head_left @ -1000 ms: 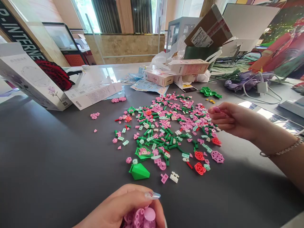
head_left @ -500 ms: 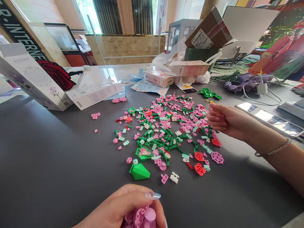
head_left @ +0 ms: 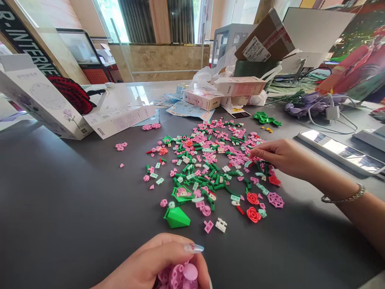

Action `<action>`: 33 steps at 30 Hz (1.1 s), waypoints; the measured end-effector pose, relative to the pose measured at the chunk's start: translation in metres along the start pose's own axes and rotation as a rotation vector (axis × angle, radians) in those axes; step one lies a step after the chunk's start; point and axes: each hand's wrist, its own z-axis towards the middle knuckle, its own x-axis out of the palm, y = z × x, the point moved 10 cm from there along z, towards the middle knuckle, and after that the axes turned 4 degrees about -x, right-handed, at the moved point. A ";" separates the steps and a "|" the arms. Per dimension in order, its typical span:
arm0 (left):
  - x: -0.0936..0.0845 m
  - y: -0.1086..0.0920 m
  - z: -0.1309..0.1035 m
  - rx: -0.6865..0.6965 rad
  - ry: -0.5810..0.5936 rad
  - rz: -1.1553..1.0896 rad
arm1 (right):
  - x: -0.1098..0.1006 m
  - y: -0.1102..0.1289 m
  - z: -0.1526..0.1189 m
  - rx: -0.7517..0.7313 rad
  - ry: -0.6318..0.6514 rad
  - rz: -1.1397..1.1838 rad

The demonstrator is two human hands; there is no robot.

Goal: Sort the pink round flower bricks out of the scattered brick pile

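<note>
Right hand (head_left: 281,157) at loose parts (head_left: 215,176); left hand (head_left: 162,255) holding pink pieces (head_left: 180,276).
Left fingers are curled around the pieces. Right fingers are nearly together at the parts on the surface (head_left: 90,200); any grip cannot be determined. Picking one part appears to require a narrow pinch.

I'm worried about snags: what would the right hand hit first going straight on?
The right hand would probably meet the loose pink pieces just ahead of it, though depth is unclear.

Right hand (head_left: 278,157) now lower, at pink pieces (head_left: 240,156).
</note>
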 end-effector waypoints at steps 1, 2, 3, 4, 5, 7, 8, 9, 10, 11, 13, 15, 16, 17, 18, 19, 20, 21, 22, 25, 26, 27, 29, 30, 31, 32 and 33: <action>0.000 0.000 0.000 -0.001 0.001 -0.001 | 0.002 0.000 0.000 0.020 0.024 -0.020; -0.001 0.000 0.000 0.000 -0.002 -0.003 | 0.005 0.000 -0.001 0.039 0.056 -0.033; -0.001 0.000 0.001 0.000 -0.005 -0.004 | 0.008 0.000 -0.001 0.054 0.091 -0.036; -0.002 0.000 0.001 0.000 -0.008 -0.005 | 0.011 0.001 -0.002 0.062 0.120 -0.026; -0.002 0.001 0.001 -0.001 -0.009 -0.004 | 0.013 0.002 -0.003 0.070 0.136 -0.013; -0.002 0.002 0.001 0.000 -0.012 -0.003 | 0.012 0.000 -0.003 0.090 0.123 0.003; -0.002 0.002 0.001 0.001 -0.014 -0.004 | 0.010 -0.002 -0.003 0.100 0.099 0.002; -0.002 0.002 0.000 0.001 -0.015 -0.006 | 0.007 -0.005 -0.003 0.111 0.066 -0.001; -0.002 0.002 0.000 -0.001 -0.017 -0.009 | 0.004 -0.007 -0.003 0.118 0.032 -0.001; -0.002 0.002 -0.001 -0.004 -0.017 -0.010 | 0.001 -0.009 -0.004 0.123 -0.002 0.001; -0.001 0.002 -0.001 -0.014 -0.013 -0.011 | -0.003 -0.011 -0.004 0.117 -0.060 0.003; -0.001 0.002 -0.001 -0.018 -0.011 -0.014 | -0.005 -0.008 -0.004 0.095 -0.089 -0.004; -0.001 0.002 0.000 -0.017 -0.012 -0.015 | -0.005 -0.005 -0.004 0.080 -0.093 -0.016; -0.001 0.002 0.000 -0.016 -0.015 -0.018 | -0.005 -0.002 -0.003 0.061 -0.099 -0.031; -0.001 0.002 0.001 -0.015 -0.018 -0.021 | -0.004 0.001 -0.003 0.038 -0.100 -0.048; -0.002 0.003 0.002 -0.012 -0.021 -0.024 | -0.003 0.004 -0.002 0.012 -0.098 -0.068; -0.002 0.003 0.002 -0.012 -0.021 -0.027 | -0.002 0.006 -0.001 -0.012 -0.095 -0.090; -0.002 0.003 0.002 -0.013 -0.020 -0.032 | -0.001 0.007 0.000 -0.035 -0.089 -0.111; -0.001 0.003 0.002 -0.014 -0.017 -0.037 | 0.000 0.008 0.000 -0.055 -0.081 -0.128; 0.000 0.003 -0.001 -0.032 -0.016 -0.052 | 0.003 0.010 0.001 -0.092 -0.064 -0.151; 0.001 0.003 -0.001 -0.038 -0.018 -0.055 | 0.003 0.011 0.001 -0.096 -0.066 -0.149; 0.001 0.003 -0.002 -0.043 -0.021 -0.056 | 0.002 0.012 0.001 -0.094 -0.072 -0.142; 0.001 0.003 -0.003 -0.044 -0.026 -0.055 | 0.000 0.012 0.000 -0.065 -0.095 -0.106; 0.001 0.002 -0.003 -0.041 -0.024 -0.053 | -0.002 0.010 -0.001 -0.036 -0.110 -0.066; 0.001 0.002 -0.002 -0.038 -0.020 -0.049 | -0.003 0.007 -0.001 0.007 -0.122 -0.004; 0.001 0.002 -0.001 -0.034 -0.017 -0.047 | -0.004 0.002 -0.002 0.064 -0.144 0.084; 0.001 0.002 -0.001 -0.032 -0.013 -0.045 | -0.005 -0.004 -0.004 0.126 -0.170 0.197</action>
